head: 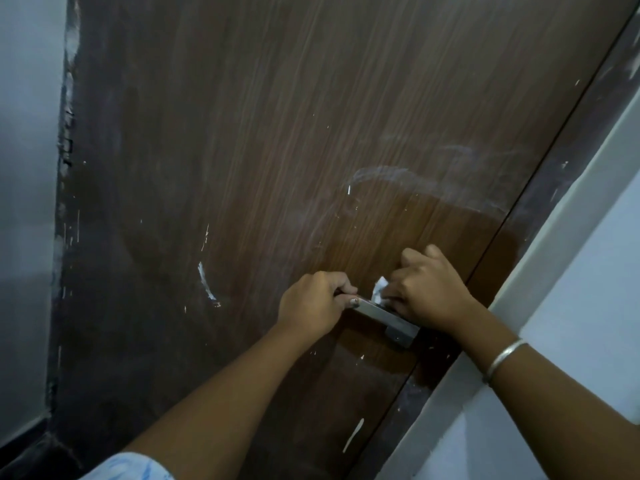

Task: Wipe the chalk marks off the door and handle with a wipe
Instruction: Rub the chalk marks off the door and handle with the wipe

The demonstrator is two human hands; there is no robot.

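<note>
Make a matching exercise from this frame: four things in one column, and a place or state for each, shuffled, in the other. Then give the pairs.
Column A
1. left hand
2. wipe
3. bracelet
4. chalk smear

Column B
a. worn just behind the right hand
b. on the door, above the handle
c. holding the handle's free end
d. pinched in the right hand, at the handle

Pairs: 1-c, 2-d, 3-a, 4-b

Around your work.
A grey wall (24, 168) stands at your left; at your right a dark, paint-flecked door frame (568, 174) meets a pale wall (588, 289). You wear a silver bangle (505, 360) and a light patterned sleeve (131, 467).
</note>
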